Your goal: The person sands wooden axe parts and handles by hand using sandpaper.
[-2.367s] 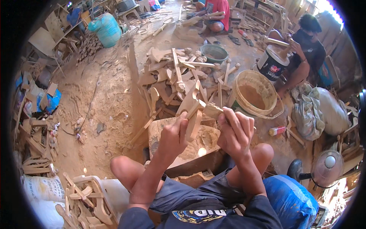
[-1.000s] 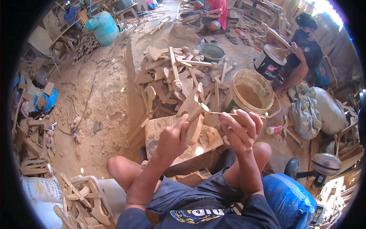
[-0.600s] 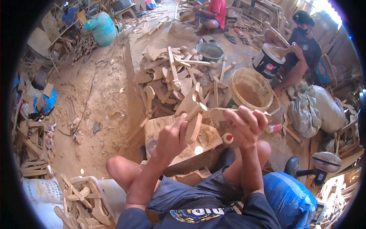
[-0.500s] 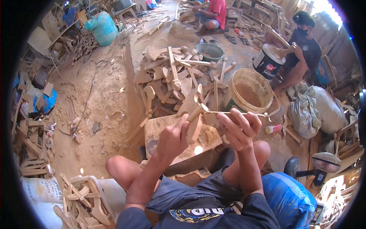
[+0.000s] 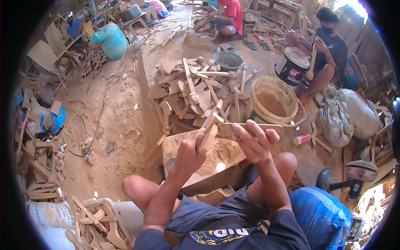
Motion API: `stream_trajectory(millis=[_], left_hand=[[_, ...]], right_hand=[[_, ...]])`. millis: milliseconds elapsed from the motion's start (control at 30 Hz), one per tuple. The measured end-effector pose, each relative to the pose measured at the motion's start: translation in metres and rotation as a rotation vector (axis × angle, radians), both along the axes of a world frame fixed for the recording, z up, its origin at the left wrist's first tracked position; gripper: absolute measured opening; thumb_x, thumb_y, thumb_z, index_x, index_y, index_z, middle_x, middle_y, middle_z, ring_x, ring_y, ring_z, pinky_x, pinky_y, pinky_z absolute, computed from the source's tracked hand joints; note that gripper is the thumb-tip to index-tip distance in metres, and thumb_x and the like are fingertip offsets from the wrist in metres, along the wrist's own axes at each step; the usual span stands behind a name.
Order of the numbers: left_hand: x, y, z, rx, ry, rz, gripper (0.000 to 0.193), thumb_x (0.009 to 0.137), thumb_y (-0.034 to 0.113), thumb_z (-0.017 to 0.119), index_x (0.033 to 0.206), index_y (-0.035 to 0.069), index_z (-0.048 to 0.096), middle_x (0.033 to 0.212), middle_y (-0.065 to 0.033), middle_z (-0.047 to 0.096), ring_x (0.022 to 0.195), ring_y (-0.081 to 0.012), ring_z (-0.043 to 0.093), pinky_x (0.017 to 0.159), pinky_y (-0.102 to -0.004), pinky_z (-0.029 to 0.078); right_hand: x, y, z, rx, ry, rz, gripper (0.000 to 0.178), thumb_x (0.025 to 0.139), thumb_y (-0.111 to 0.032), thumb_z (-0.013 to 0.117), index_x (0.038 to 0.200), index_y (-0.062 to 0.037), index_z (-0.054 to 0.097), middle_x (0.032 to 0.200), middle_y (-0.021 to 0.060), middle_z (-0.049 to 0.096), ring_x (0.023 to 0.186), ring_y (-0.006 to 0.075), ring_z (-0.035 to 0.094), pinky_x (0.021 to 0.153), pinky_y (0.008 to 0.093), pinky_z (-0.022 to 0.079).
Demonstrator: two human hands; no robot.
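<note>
Wooden piece [image 5: 209,138] points away — axis slanting right

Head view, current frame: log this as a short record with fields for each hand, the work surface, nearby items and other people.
Left hand: gripping a carved wooden piece
Right hand: holding a thin tan strip, its end at the wooden piece; contact unclear
Below the hands: dusty wooden slab
Ahead: heap of cut wood parts
Right of heap: pale bucket
Lower right: blue sack, with a fan beyond it
Others include: person in red top; masked person in dark top
</note>
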State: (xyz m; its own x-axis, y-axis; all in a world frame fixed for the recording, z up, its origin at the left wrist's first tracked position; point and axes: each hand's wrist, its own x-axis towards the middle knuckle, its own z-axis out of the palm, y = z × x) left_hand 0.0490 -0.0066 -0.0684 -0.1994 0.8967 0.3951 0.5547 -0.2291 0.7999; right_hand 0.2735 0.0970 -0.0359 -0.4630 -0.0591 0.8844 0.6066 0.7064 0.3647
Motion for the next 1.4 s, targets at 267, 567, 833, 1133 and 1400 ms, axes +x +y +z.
stream_trajectory(millis=[267, 567, 833, 1133, 1400], left_hand=[[-0.001, -0.001, -0.002, -0.055, 0.049, 0.012, 0.042, 0.115, 0.023, 0.051, 0.133, -0.011, 0.066, 0.087, -0.0361, 0.070, 0.081, -0.0519, 0.073, 0.066, -0.0545, 0.056], [0.006, -0.001, -0.006, 0.068, 0.202, 0.063, 0.039, 0.113, 0.020, 0.054, 0.133, -0.009, 0.068, 0.087, -0.0342, 0.072, 0.075, -0.0515, 0.072, 0.064, -0.0556, 0.058], [-0.024, 0.008, 0.000, 0.095, 0.232, -0.100, 0.038, 0.114, 0.025, 0.053, 0.134, -0.004, 0.068, 0.103, -0.0323, 0.074, 0.096, -0.0481, 0.075, 0.078, -0.0502, 0.059], [-0.044, 0.007, 0.028, -0.223, 0.051, -0.503, 0.032, 0.106, 0.020, 0.061, 0.128, 0.001, 0.075, 0.094, -0.0213, 0.078, 0.074, -0.0272, 0.074, 0.074, -0.0394, 0.058], [-0.073, -0.001, -0.001, -0.059, -0.062, -0.224, 0.027, 0.103, 0.021, 0.060, 0.112, 0.001, 0.076, 0.074, -0.0110, 0.072, 0.069, -0.0206, 0.071, 0.065, -0.0369, 0.055]], right_hand=[[-0.002, 0.001, 0.003, 0.041, 0.095, -0.113, 0.014, 0.090, -0.020, 0.077, 0.079, -0.0275, 0.075, 0.116, -0.0144, 0.082, 0.107, 0.0123, 0.075, 0.098, 0.0383, 0.032], [0.011, 0.013, -0.004, 0.050, 0.000, -0.076, 0.014, 0.091, -0.023, 0.077, 0.080, -0.0294, 0.073, 0.119, -0.0152, 0.080, 0.113, 0.0109, 0.073, 0.111, 0.0437, 0.027], [-0.001, 0.029, 0.012, -0.620, 0.412, 0.191, 0.013, 0.092, -0.003, 0.076, 0.101, -0.0123, 0.075, 0.116, 0.0020, 0.080, 0.107, 0.0227, 0.075, 0.101, 0.0401, 0.046], [-0.016, 0.001, 0.011, -1.466, 0.299, 0.519, 0.014, 0.106, -0.010, 0.066, 0.113, -0.0005, 0.073, 0.099, 0.0080, 0.078, 0.086, 0.0135, 0.069, 0.076, 0.0315, 0.054], [-0.017, 0.004, 0.014, -1.483, -0.133, 0.690, 0.045, 0.086, -0.025, 0.094, 0.118, 0.0004, 0.074, 0.096, 0.0151, 0.074, 0.085, 0.0153, 0.063, 0.079, 0.0361, 0.054]])
